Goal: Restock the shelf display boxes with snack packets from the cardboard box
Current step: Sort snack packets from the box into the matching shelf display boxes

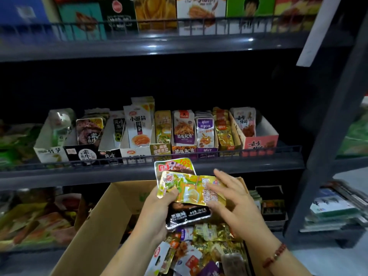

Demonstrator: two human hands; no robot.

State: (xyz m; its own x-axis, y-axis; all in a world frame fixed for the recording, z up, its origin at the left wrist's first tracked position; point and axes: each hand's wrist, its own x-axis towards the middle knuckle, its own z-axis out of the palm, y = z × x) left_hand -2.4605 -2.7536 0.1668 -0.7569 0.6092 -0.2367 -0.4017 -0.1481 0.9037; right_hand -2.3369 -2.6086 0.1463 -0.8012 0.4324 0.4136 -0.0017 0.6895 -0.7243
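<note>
My left hand (157, 214) grips a small stack of snack packets above the open cardboard box (95, 226). A yellow-green packet (189, 189) lies on top, and a black and silver packet (187, 216) sits beneath it. Fingers of my right hand (231, 198) pinch the right end of the yellow-green packet. Several loose packets (207, 248) fill the box below. Just above my hands, a row of display boxes stands on the middle shelf, among them a matching yellow-green box (162, 132).
A low wire rail (139, 159) runs along the middle shelf's front edge. More boxed snacks line the top shelf (159, 16). Bagged goods lie on the lower shelf at left (35, 218). A dark shelf upright (326, 136) stands at right.
</note>
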